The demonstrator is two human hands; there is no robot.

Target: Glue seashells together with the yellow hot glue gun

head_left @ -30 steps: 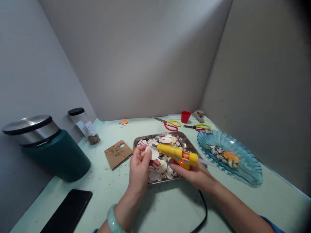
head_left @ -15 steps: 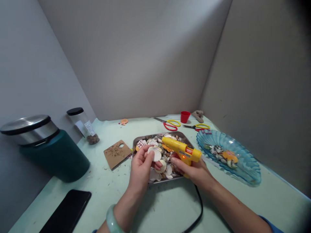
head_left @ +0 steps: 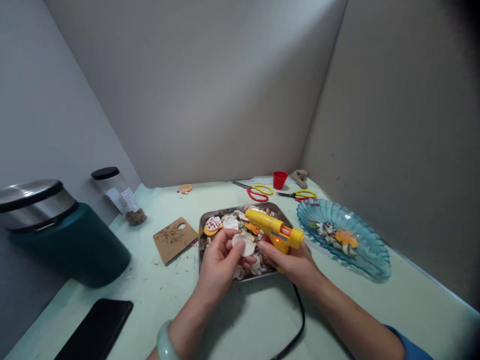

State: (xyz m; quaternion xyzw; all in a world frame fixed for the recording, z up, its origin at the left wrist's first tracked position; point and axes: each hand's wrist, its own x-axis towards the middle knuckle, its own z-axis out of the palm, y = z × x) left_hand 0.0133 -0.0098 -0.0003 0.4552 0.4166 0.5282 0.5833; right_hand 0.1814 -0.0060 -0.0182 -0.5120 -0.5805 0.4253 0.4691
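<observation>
The fingers of the left hand (head_left: 217,260) are closed on a white shell (head_left: 245,247), with the thumb lying on its near face and the other fingers behind it. The right hand (head_left: 296,262) is gripping the yellow gun (head_left: 272,227) around its handle; how the forefinger sits at the trigger, I cannot tell from here. The shell is just beside the gun, above the tray (head_left: 258,276), and they appear to be apart. I judge that the shell is light and stiff, perhaps a little slippery, and that its thin edge could chip, so a soft pinch near the rim suits it best. The gun seems light too, but its small red light is on and the front may be hot, therefore it should be taken only by the handle. From it a black cord (head_left: 301,317) seems to run down towards the near side of the table (head_left: 232,325). Under the hands, the tray bears many shells (head_left: 230,223) in a loose heap. Farther out, a brown card (head_left: 170,242) lies at the left, and at the right a blue dish (head_left: 375,252) carries some shells and an orange piece (head_left: 345,238). Behind the tray there are two pairs of scissors (head_left: 290,195) and a red cup (head_left: 280,180).
</observation>
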